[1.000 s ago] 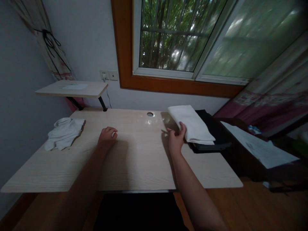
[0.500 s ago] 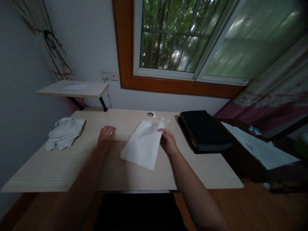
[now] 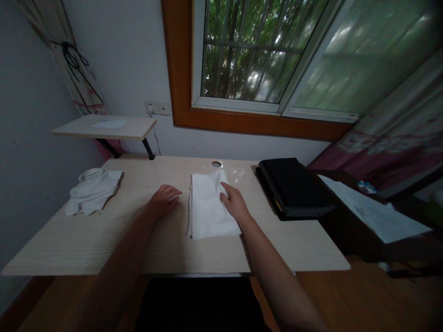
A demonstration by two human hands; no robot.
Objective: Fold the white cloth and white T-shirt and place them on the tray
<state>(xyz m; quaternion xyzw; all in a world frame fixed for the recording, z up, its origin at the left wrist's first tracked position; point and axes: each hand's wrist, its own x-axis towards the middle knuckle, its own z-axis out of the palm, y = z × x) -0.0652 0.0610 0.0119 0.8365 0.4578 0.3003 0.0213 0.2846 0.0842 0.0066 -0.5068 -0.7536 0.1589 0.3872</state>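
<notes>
White cloth (image 3: pixel 209 214), folded into a rough rectangle, lying on the middle of a pale wood-grain counter (image 3: pixel 297 251). Its left side shows several layered edges; a soft crease runs near its upper right part, where the surface is slightly raised. The right hand (image 3: pixel 234 202) lies over the right side of the cloth, with forefinger and thumb extended onto it and a gap between their tips; whether a fold is pinched between them cannot be told. The left hand (image 3: pixel 163 202) is beside the cloth, on its left and apart from it, with fingers loosely bent, thumb slightly separated, and nothing in its grasp.

Surroundings: at the left end of the counter lies a crumpled white garment (image 3: pixel 93 191), well apart from both hands. Behind it, a raised shelf (image 3: pixel 133 129) on black supports carries a sheet of paper (image 3: pixel 109 124). A round hole (image 3: pixel 216 164) pierces the counter just beyond the cloth's far edge. To the right rests a black case (image 3: pixel 292 184), flat, near the right hand but not touching it. Beyond the far edge of the counter, a window (image 3: pixel 256 60) is set in a brown wooden frame (image 3: pixel 256 123)
</notes>
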